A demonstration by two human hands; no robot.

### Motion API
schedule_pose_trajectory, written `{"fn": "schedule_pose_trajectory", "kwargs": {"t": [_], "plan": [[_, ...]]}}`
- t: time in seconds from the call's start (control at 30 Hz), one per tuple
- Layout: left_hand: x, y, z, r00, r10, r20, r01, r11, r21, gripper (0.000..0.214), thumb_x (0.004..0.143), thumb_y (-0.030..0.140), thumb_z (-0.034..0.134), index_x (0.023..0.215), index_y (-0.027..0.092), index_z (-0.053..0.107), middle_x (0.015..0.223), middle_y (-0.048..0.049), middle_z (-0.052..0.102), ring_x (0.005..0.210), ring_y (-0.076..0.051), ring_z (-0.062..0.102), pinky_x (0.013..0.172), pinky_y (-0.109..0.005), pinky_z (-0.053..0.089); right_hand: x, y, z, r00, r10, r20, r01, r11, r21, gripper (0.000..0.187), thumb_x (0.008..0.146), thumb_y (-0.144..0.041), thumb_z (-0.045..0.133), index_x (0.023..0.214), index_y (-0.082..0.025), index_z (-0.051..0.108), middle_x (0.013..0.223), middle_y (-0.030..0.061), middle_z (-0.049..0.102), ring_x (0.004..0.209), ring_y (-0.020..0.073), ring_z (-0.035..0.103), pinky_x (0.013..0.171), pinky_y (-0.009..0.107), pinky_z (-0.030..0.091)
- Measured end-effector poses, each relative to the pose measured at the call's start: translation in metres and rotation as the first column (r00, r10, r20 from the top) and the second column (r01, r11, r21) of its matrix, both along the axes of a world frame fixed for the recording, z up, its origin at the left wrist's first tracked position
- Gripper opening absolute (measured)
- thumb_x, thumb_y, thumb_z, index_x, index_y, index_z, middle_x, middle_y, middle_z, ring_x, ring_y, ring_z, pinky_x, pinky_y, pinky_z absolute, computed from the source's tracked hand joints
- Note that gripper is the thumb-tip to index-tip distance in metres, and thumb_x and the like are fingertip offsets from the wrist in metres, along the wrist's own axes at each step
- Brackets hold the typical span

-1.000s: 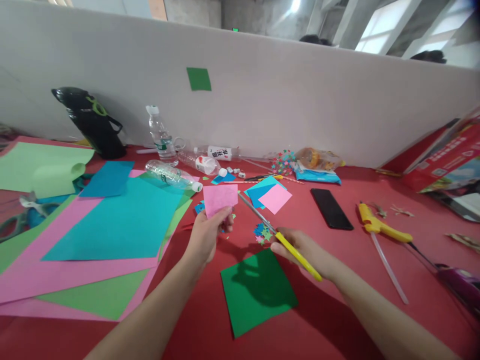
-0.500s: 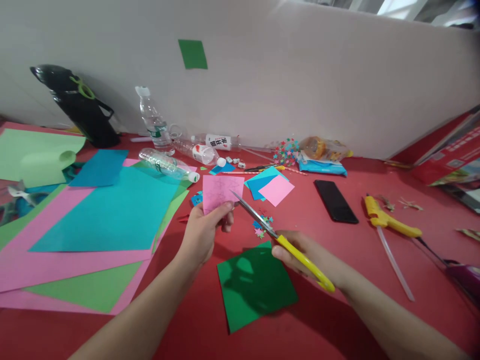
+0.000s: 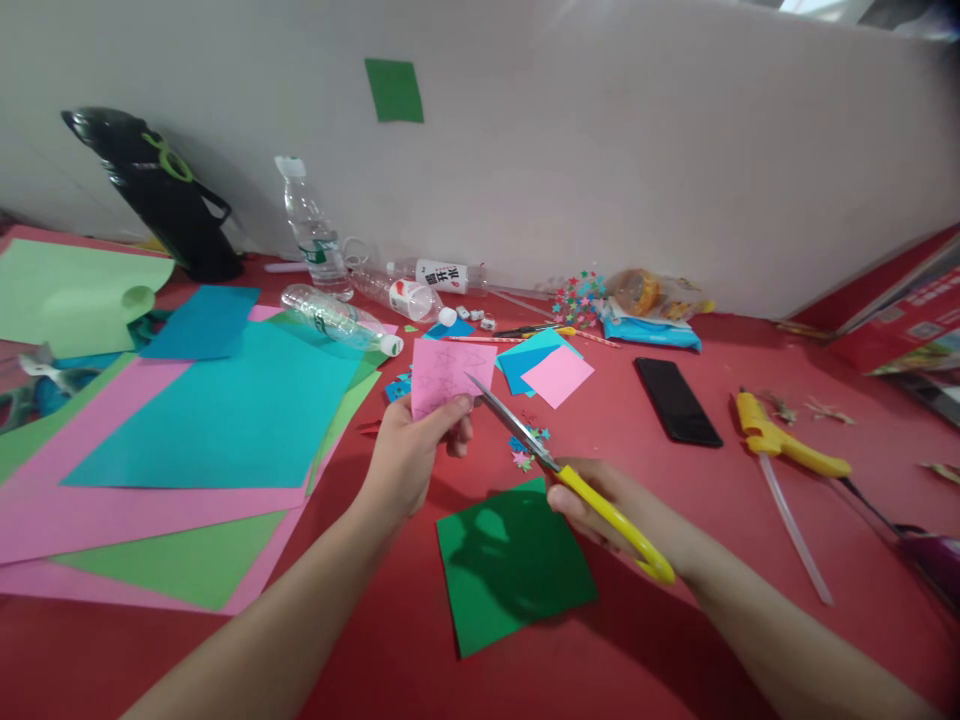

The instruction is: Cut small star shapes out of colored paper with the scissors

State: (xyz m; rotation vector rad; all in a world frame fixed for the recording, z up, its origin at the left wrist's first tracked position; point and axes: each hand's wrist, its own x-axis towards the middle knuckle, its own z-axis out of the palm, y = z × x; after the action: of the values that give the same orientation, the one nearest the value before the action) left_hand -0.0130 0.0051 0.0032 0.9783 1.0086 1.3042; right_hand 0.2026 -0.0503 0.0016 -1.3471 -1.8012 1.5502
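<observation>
My left hand (image 3: 420, 440) pinches the lower edge of a small pink square of paper (image 3: 448, 368) that has faint pencil outlines drawn on it. In my right hand (image 3: 600, 500) is a pair of yellow-handled scissors (image 3: 611, 520), its blades pointing up and left. The blade tips overlap the right part of the pink paper in view; whether they touch it I cannot tell. Below both hands, a dark green paper square (image 3: 517, 570) lies on the red table, with the hands' shadow across it. Small star cutouts (image 3: 529, 446) lie just behind the scissor blades.
Large coloured sheets (image 3: 217, 400) cover the left side. Plastic bottles (image 3: 337, 318) and a black flask (image 3: 161, 200) stand or lie along the wall. To the right are a phone (image 3: 677, 402) and a yellow glue gun (image 3: 784, 445) with its cord. Blue and pink paper squares (image 3: 556, 376) lie centrally.
The view has tilted down slightly, so the background sits a little higher. Both hands, the pink paper and the scissors keep nearly the same pose.
</observation>
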Motion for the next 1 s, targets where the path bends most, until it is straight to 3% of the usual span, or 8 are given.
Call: {"fn": "schedule_pose_trajectory", "kwargs": {"t": [0.47, 0.73, 1.0], "plan": [[-0.002, 0.001, 0.001, 0.999, -0.032, -0.002, 0.032, 0.999, -0.003, 0.014, 0.075, 0.025, 0.069, 0.068, 0.015, 0.064, 0.051, 0.0015, 0.059, 0.043, -0.009, 0.050, 0.042, -0.021, 0.039, 0.003, 0.000, -0.015, 0.999, -0.051, -0.016, 0.051, 0.999, -0.010, 0.049, 0.090, -0.067, 0.046, 0.074, -0.021, 0.042, 0.054, -0.0093, 0.030, 0.044, 0.0067, 0.028, 0.042, 0.021, 0.020], [-0.008, 0.003, 0.002, 0.997, -0.058, -0.042, 0.058, 0.998, 0.013, 0.014, 0.073, 0.026, 0.069, 0.067, 0.015, 0.063, 0.050, 0.0014, 0.058, 0.042, -0.009, 0.048, 0.040, -0.021, 0.037, 0.000, 0.003, 0.000, 1.000, 0.004, -0.001, -0.004, 0.998, -0.055, 0.049, 0.086, -0.067, 0.054, 0.073, -0.021, 0.042, 0.053, -0.0101, 0.030, 0.043, 0.0064, 0.028, 0.041, 0.022, 0.020], [-0.012, 0.005, 0.006, 0.993, -0.097, -0.073, 0.097, 0.995, -0.005, 0.021, 0.073, 0.026, 0.070, 0.058, 0.016, 0.059, 0.049, 0.0014, 0.056, 0.040, -0.008, 0.047, 0.039, -0.021, 0.037, 0.001, 0.004, 0.001, 1.000, 0.014, -0.015, -0.015, 0.999, -0.045, 0.048, 0.086, -0.065, 0.054, 0.073, -0.021, 0.043, 0.052, -0.0099, 0.032, 0.043, 0.0057, 0.027, 0.041, 0.022, 0.020]]}}
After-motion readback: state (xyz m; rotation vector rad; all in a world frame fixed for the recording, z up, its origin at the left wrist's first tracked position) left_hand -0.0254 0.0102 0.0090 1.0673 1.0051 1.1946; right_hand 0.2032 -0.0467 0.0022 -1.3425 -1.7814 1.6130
